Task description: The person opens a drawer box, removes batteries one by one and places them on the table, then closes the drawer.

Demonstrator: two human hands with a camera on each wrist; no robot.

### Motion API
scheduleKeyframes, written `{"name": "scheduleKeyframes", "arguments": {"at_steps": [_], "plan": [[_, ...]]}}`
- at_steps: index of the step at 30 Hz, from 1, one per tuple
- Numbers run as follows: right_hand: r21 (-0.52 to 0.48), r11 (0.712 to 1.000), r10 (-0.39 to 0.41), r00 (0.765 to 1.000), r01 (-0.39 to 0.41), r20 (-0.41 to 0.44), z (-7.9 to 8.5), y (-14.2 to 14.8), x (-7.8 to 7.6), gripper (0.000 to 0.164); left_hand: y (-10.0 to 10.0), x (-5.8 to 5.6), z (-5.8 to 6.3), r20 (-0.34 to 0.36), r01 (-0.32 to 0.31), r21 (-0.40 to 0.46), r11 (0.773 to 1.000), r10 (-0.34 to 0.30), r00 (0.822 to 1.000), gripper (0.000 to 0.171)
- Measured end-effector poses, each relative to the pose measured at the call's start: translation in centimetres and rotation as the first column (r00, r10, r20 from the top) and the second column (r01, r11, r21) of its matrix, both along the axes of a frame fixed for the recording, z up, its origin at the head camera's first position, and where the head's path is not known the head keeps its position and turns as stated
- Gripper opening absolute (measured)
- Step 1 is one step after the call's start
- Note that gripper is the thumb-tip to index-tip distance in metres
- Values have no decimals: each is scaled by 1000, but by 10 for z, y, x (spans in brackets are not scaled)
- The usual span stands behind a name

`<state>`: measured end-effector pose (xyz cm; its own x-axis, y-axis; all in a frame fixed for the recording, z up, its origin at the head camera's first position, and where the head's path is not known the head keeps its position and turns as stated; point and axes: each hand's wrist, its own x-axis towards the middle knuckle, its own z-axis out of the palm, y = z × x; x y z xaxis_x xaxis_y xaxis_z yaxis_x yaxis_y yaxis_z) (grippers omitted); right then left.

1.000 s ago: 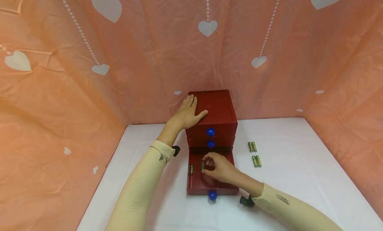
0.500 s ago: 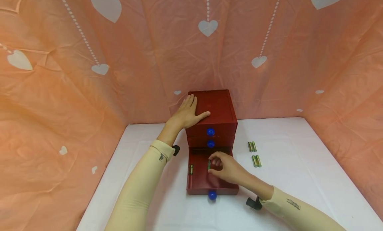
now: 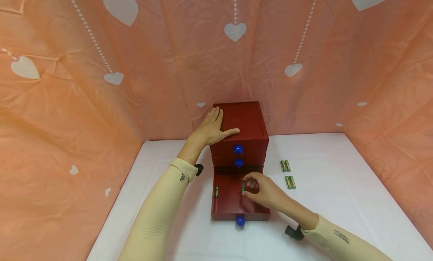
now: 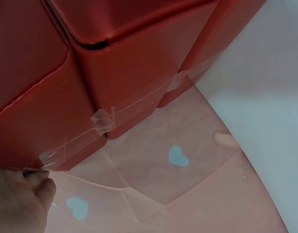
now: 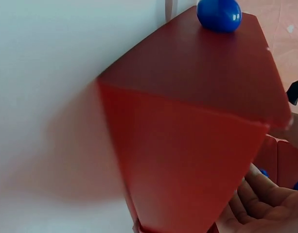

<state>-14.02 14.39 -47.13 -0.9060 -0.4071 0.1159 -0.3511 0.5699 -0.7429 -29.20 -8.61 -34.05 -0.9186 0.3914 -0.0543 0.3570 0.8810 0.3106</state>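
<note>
My left hand point(image 3: 210, 130) lies flat on the top of a red drawer cabinet point(image 3: 247, 118), thumb spread to the right. In the left wrist view, part of that hand point(image 4: 17, 204) shows at the cabinet's point(image 4: 134, 77) edge. The bottom drawer point(image 3: 230, 208) is pulled out. Over its middle, my right hand point(image 3: 264, 187) pinches a green battery point(image 3: 243, 187) between thumb and fingers. Another battery point(image 3: 216, 192) lies along the drawer's left wall. In the right wrist view, the drawer's side point(image 5: 183, 155) hides much of the right hand point(image 5: 265, 208) and all of the battery.
On the white table point(image 3: 324, 216), right of the cabinet, lie two pairs of batteries, a farther pair point(image 3: 283, 166) and a nearer pair point(image 3: 288, 183). Two upper drawers with blue knobs point(image 3: 238, 149) are closed. A pink heart-patterned curtain point(image 3: 169, 73) stands behind and at both sides.
My right hand has moved to the right across the drawer, carrying the pinched battery from near the left side to past the middle. The left thumb has spread slightly rightward.
</note>
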Motion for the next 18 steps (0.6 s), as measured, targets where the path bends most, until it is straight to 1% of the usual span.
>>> {"name": "scheduleKeyframes", "arguments": {"at_steps": [6,12,18], "plan": [[10,1000,-14,1000,14,7,1,10,2,37,0,0,1,8,1,-8,1000,-1,1000,117],[-6,1000,7,999,-7,-37,5,19,7,38,0,0,1,-4,1,-22,1000,-1,1000,117],[-6,1000,-11,998,11,-58,10,29,11,37,0,0,1,2,-2,-22,1000,2,1000,117]]}}
